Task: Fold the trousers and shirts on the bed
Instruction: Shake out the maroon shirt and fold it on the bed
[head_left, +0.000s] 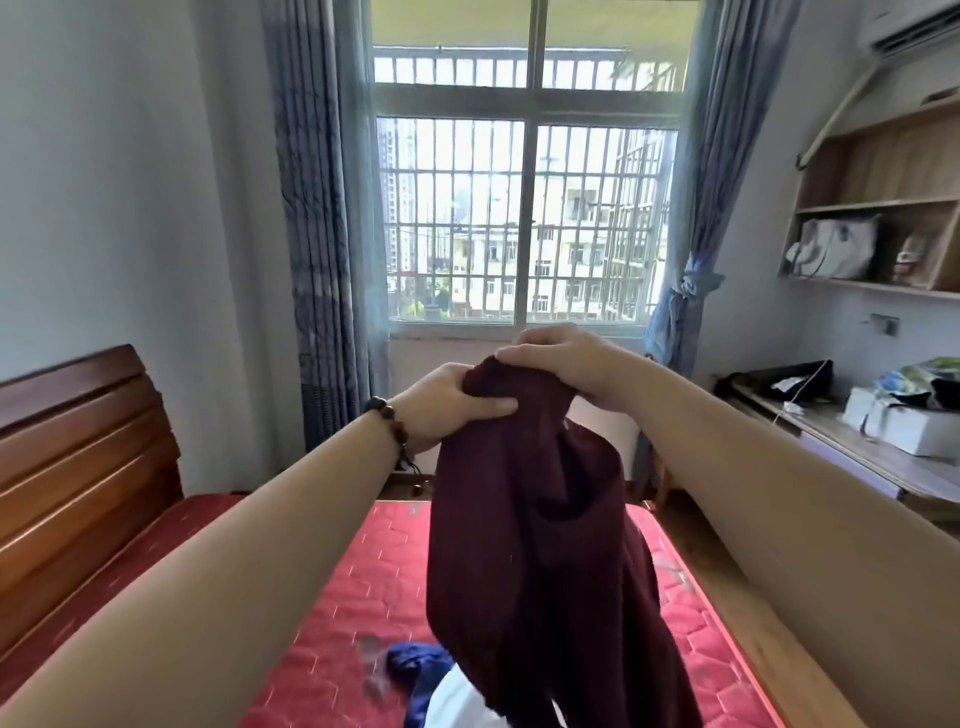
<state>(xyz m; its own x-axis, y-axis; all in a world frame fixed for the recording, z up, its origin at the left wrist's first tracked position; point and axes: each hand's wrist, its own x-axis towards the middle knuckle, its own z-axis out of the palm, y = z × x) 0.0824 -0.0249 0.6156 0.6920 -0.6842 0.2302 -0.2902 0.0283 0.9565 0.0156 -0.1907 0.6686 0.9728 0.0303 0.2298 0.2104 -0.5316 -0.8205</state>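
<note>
A dark maroon garment (540, 545) hangs in the air over the bed, held up at its top edge by both hands. My left hand (447, 405), with a bead bracelet on the wrist, grips the top left of the cloth, thumb across the front. My right hand (561, 358) grips the top right, fingers curled over the fabric. The garment hangs bunched and reaches the bottom of the view. Under it on the red quilted mattress (353, 597) lie a blue garment (415, 670) and a white garment (462, 701), both partly hidden.
A wooden headboard (78, 457) stands at the left. A barred window (524, 208) with blue curtains is straight ahead. At the right are a desk (852, 447) with boxes and a cable, and wall shelves (883, 208) holding a white bag.
</note>
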